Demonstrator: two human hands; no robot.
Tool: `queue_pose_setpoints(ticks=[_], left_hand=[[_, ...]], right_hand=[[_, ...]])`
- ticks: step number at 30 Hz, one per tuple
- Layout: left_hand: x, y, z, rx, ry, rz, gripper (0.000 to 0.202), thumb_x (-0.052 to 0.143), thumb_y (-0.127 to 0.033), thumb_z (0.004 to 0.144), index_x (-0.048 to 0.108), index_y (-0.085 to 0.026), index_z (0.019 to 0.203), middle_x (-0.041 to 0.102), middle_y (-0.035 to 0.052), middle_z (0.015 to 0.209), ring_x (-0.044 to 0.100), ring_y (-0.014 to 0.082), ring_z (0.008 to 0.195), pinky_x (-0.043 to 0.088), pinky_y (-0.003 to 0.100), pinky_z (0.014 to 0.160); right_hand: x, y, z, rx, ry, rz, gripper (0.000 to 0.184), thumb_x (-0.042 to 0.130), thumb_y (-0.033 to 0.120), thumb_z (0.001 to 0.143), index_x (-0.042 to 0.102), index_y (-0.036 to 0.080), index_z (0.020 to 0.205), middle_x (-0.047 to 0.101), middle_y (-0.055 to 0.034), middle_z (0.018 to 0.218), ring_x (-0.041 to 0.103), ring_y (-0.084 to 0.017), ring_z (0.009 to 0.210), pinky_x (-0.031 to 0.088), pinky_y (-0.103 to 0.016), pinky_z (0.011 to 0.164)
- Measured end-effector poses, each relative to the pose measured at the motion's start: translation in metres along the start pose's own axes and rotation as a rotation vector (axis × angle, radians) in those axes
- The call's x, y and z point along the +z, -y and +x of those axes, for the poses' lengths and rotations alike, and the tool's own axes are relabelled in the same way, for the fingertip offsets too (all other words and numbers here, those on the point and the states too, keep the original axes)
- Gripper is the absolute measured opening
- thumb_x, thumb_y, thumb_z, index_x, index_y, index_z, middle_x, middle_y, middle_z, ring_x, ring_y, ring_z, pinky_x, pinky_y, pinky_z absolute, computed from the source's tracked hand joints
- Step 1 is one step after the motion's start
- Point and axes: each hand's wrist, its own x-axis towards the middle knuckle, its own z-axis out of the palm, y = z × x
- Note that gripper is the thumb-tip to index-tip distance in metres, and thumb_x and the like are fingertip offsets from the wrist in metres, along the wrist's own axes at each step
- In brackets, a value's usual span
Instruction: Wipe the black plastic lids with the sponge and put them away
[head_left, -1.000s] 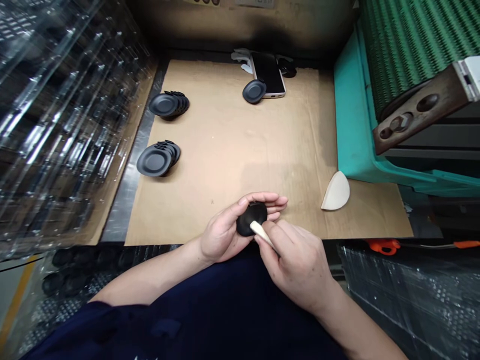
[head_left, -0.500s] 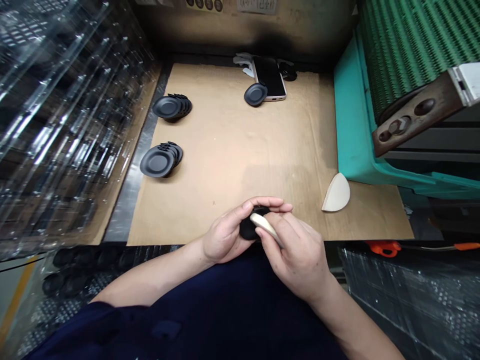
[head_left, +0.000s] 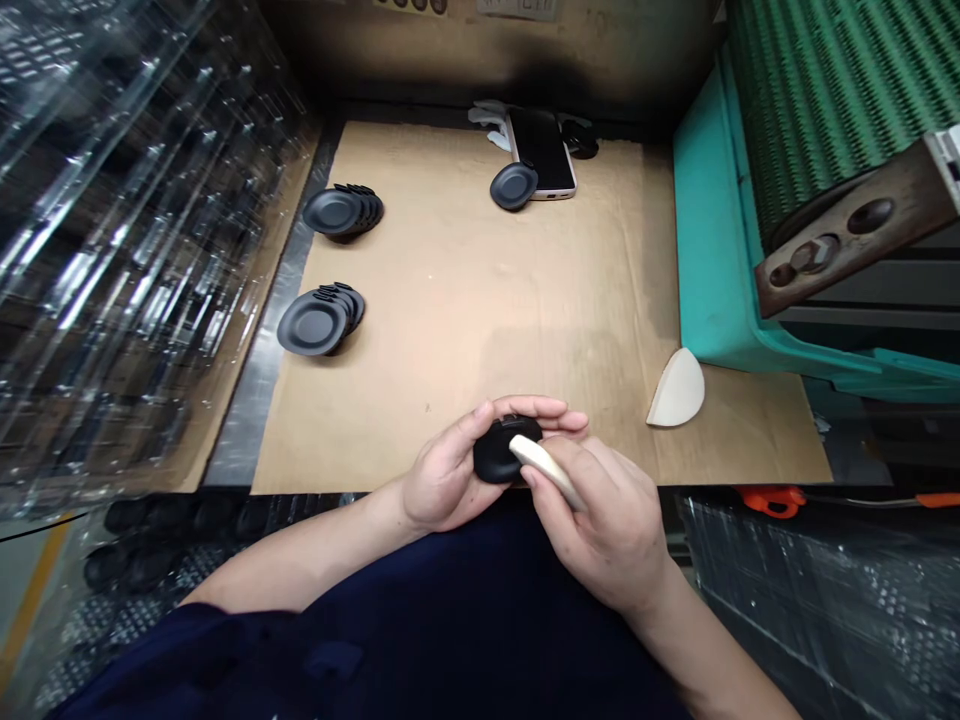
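Observation:
In my left hand [head_left: 450,470] lies a small round black part [head_left: 495,452], cupped by the curled fingers and thumb near the front edge of the cardboard. My right hand [head_left: 600,510] pinches a cream-coloured pad [head_left: 546,468], perhaps felt or sponge. The pad's tip is over the black part's right side; whether it touches I cannot tell. A similar cream half-round pad [head_left: 677,388] rests on the cardboard to the right. At the left are two leaning rows of black dish-shaped parts, a far row [head_left: 334,211] and a near row [head_left: 313,323].
Brown cardboard [head_left: 450,300] covers the worktop. At the back, a phone [head_left: 544,150] has one black dish-shaped part [head_left: 514,186] against it. A teal bin [head_left: 712,240] and a metal bracket [head_left: 840,235] stand right. Clear plastic trays [head_left: 150,250] are stacked left. An orange-handled tool [head_left: 772,500] sits below the right edge.
My right hand has drawn slightly right with the cream pad, exposing more of the black part. My left hand has stayed nearly in place. The view has shifted a little.

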Motion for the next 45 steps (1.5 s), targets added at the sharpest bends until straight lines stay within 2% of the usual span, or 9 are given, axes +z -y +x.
queue_pose_setpoints(ticks=[4, 10, 15, 19, 27, 32, 38, 45], left_hand=[[0.001, 0.002, 0.001, 0.031, 0.007, 0.009, 0.053, 0.028, -0.040, 0.107, 0.065, -0.012, 0.131, 0.064, 0.0186, 0.139, 0.052, 0.0331, 0.141, 0.025, 0.053, 0.126], [0.001, 0.002, 0.001, 0.038, 0.016, 0.084, 0.050, 0.032, -0.042, 0.106, 0.064, -0.013, 0.131, 0.063, 0.0190, 0.139, 0.050, 0.0338, 0.141, 0.026, 0.055, 0.125], [-0.001, 0.002, 0.001, 0.014, 0.012, 0.083, 0.051, 0.031, -0.044, 0.106, 0.064, -0.012, 0.128, 0.064, 0.0202, 0.135, 0.052, 0.0339, 0.138, 0.027, 0.056, 0.123], [-0.001, 0.003, 0.001, 0.001, 0.015, 0.069, 0.051, 0.030, -0.043, 0.106, 0.064, -0.011, 0.128, 0.064, 0.0209, 0.135, 0.054, 0.0327, 0.136, 0.028, 0.056, 0.124], [-0.003, 0.004, 0.001, -0.001, 0.012, 0.075, 0.049, 0.032, -0.044, 0.106, 0.063, -0.012, 0.128, 0.063, 0.0194, 0.137, 0.055, 0.0316, 0.136, 0.028, 0.054, 0.124], [-0.005, 0.004, 0.000, -0.020, 0.006, 0.085, 0.050, 0.031, -0.046, 0.107, 0.062, -0.014, 0.130, 0.060, 0.0184, 0.141, 0.051, 0.0327, 0.139, 0.036, 0.053, 0.118], [-0.007, 0.004, -0.001, -0.008, 0.005, 0.088, 0.047, 0.030, -0.042, 0.107, 0.060, -0.015, 0.131, 0.057, 0.0192, 0.143, 0.051, 0.0342, 0.139, 0.042, 0.052, 0.113], [-0.007, 0.004, -0.002, -0.008, -0.007, 0.073, 0.045, 0.030, -0.040, 0.107, 0.060, -0.016, 0.130, 0.057, 0.0183, 0.144, 0.053, 0.0331, 0.137, 0.044, 0.050, 0.112]], right_hand=[[0.004, 0.002, 0.002, -0.031, 0.013, -0.026, 0.018, 0.061, 0.016, 0.096, 0.066, 0.015, 0.113, 0.072, -0.0070, 0.090, 0.068, -0.019, 0.079, 0.054, -0.033, 0.073], [0.009, 0.008, 0.005, -0.026, 0.007, -0.025, 0.018, 0.059, 0.017, 0.097, 0.065, 0.013, 0.113, 0.070, -0.0067, 0.086, 0.065, -0.018, 0.076, 0.051, -0.031, 0.069], [0.006, 0.010, 0.007, -0.094, 0.054, -0.013, 0.010, 0.058, 0.014, 0.096, 0.067, 0.012, 0.100, 0.060, -0.0021, 0.073, 0.055, -0.015, 0.066, 0.042, -0.031, 0.063], [0.001, 0.007, 0.005, -0.112, 0.112, -0.005, 0.009, 0.057, 0.013, 0.096, 0.066, 0.014, 0.093, 0.055, -0.0004, 0.070, 0.051, -0.015, 0.065, 0.038, -0.032, 0.063], [-0.014, 0.005, 0.001, -0.031, 0.184, -0.092, 0.011, 0.057, 0.016, 0.098, 0.065, 0.017, 0.090, 0.061, -0.0009, 0.076, 0.056, -0.016, 0.069, 0.039, -0.032, 0.066], [-0.011, 0.003, 0.000, 0.000, 0.121, -0.188, 0.011, 0.057, 0.019, 0.099, 0.067, 0.015, 0.103, 0.067, -0.0029, 0.083, 0.063, -0.017, 0.071, 0.042, -0.032, 0.067], [-0.004, 0.001, 0.000, 0.022, 0.069, -0.180, 0.022, 0.058, 0.020, 0.099, 0.066, 0.012, 0.118, 0.073, -0.0061, 0.096, 0.071, -0.019, 0.086, 0.050, -0.031, 0.075], [0.000, 0.000, 0.004, 0.035, 0.037, -0.121, 0.020, 0.058, 0.020, 0.099, 0.068, 0.012, 0.115, 0.072, -0.0062, 0.094, 0.072, -0.018, 0.085, 0.053, -0.030, 0.075]])
